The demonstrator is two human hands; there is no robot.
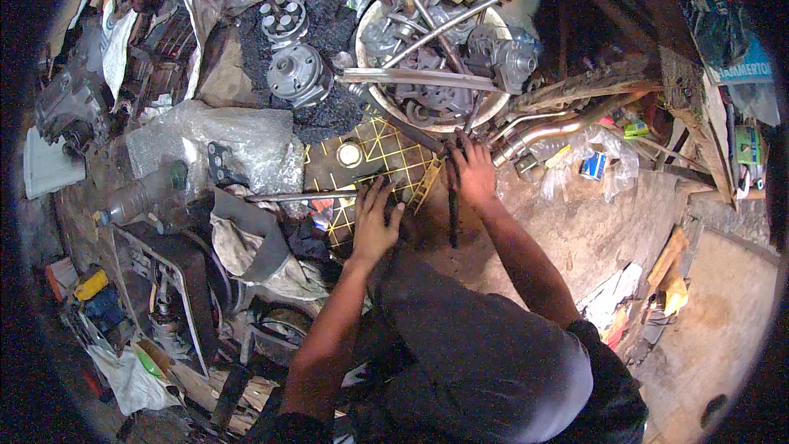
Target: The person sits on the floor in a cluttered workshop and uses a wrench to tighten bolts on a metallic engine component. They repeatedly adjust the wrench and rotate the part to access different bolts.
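Note:
My left hand [374, 226] lies palm down with fingers apart over a dark sheet patterned with yellow lines [325, 171]. Left of its fingertips is a slim metal rod [300, 196]. Further right, my right hand [473, 174] is bent around the upper part of a thin dark strip [453, 226]; its fingertips are partly lost against dark parts. Between both hands a yellow ladder-like piece [426, 184] lies at the sheet's edge. A round, bright white disc [349, 154] sits on the sheet.
Beyond the hands stands a white basin [362, 41] heaped with metal engine parts. A round metal part [300, 74] lies left of it. Clear plastic wrap [255, 136] and grey cloth [246, 230] are at left. Curved metal pipes [542, 133] and wooden beams [596, 86] lie right.

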